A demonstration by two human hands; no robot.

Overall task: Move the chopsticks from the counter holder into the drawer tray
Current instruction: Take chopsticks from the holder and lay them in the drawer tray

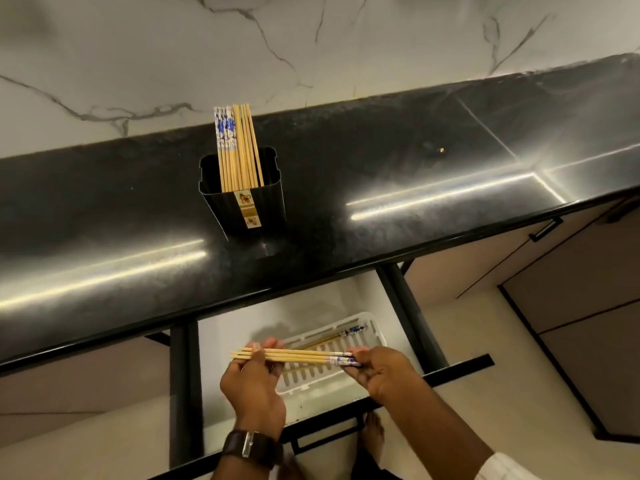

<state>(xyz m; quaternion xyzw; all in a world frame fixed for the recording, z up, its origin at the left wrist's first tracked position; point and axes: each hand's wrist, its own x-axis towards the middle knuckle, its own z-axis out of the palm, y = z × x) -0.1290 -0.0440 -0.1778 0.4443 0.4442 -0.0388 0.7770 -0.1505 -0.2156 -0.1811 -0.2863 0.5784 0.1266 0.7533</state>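
A black holder (pixel 242 209) stands on the dark counter (pixel 381 188) with several bamboo chopsticks (pixel 237 147) upright in it, some with blue-patterned tops. Below, the open drawer (pixel 242 327) holds a white slotted tray (pixel 367 327); a few chopsticks (pixel 341 335) lie in it along its far side. Over the tray a small bundle of chopsticks (pixel 301 356) is held level. My left hand (pixel 252 386) pinches its plain tips and my right hand (pixel 377 370) grips its blue-patterned ends.
A marble wall (pixel 173 64) rises behind the counter. Closed cabinet fronts with a black handle (pixel 545 230) are at the right. The drawer's black front rail (pixel 457 367) runs under my wrists. A bare foot (pixel 372 434) shows on the floor.
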